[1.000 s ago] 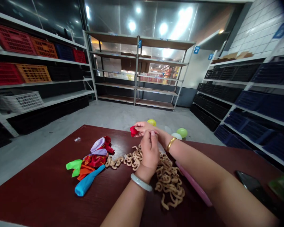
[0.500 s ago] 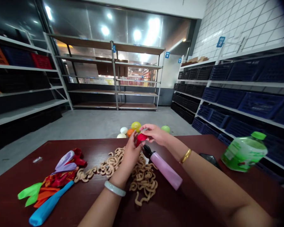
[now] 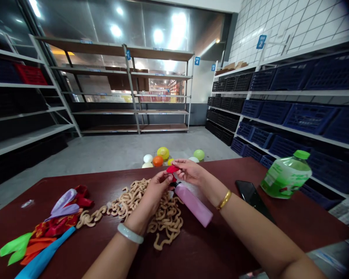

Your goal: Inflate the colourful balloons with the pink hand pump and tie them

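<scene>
A small red balloon [image 3: 172, 169] is pinched between both hands above the far part of the table. My left hand [image 3: 159, 186], with a pale bangle at the wrist, closes its fingers on the lower side of it. My right hand [image 3: 189, 170], with a gold bangle, grips its upper right side. Just below lies a pink cylinder [image 3: 194, 204] with a black top, partly hidden by my left hand. Curly tan pieces [image 3: 165, 221] are heaped under and beside my left forearm.
Limp balloons, including a purple one [image 3: 64, 203] and a blue one [image 3: 46, 254], lie at left. A phone [image 3: 253, 197] and a green bottle [image 3: 286, 176] stand at right. Inflated balloons [image 3: 163, 153] rest on the floor beyond the table [image 3: 104, 248].
The view has shifted, so the table items appear further left. The red balloon looks flatter and more stretched between my fingers, and more of the phone shows.
</scene>
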